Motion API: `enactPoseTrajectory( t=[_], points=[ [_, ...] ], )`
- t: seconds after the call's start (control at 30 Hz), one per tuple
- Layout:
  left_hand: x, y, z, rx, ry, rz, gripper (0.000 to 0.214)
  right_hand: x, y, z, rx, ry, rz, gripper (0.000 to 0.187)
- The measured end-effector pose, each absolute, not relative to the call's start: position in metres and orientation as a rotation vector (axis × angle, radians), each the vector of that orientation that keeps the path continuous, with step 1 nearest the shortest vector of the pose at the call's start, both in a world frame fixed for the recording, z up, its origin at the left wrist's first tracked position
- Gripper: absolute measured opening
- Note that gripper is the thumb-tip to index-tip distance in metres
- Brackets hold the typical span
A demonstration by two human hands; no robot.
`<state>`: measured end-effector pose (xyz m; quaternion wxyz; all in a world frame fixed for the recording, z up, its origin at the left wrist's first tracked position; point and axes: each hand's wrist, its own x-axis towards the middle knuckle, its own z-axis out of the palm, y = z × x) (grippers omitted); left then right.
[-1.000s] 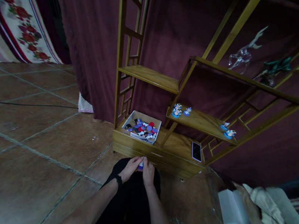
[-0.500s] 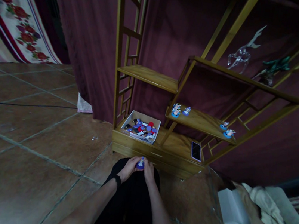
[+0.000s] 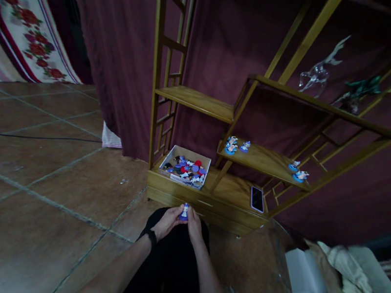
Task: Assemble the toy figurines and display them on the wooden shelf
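Figurine (image 3: 184, 212) between both hands (image 3: 168, 220)

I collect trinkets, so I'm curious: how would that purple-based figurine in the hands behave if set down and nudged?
The purple-based figurine is probably light: it is small beside the left hand and right hand holding it. Its base spreads wider than its figure, so a gentle nudge would likely slide it rather than tip it.

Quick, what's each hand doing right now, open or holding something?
Left hand: closed, holding one side of a small purple-based figurine.
Right hand: closed, fingers on the other side of that same figurine.
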<state>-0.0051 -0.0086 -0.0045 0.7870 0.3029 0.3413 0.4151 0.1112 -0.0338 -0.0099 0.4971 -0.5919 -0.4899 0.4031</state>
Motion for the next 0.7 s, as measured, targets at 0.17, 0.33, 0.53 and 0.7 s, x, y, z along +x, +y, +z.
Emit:
enactPoseTrajectory(
  t=[0.17, 0.33, 0.53, 0.7],
  points=[
    [-0.006, -0.009, -0.004, 0.680, 0.727, 0.874, 0.030, 0.111, -0.034, -0.015, -1.471, -1.184, 0.949, 0.047],
    [-0.008, -0.010, 0.002, 0.694, 0.698, 0.838, 0.029, 0.111, -0.037, -0.014, -1.491, -1.213, 0.923, 0.044],
    [-0.011, -0.012, 0.009, 0.717, 0.661, 0.810, 0.028, 0.108, -0.040, -0.005, -1.523, -1.240, 0.905, 0.041],
    [-0.012, -0.012, 0.012, 0.712, 0.660, 0.785, 0.029, 0.107, -0.041, -0.002, -1.577, -1.254, 0.904, 0.041]
  ],
)
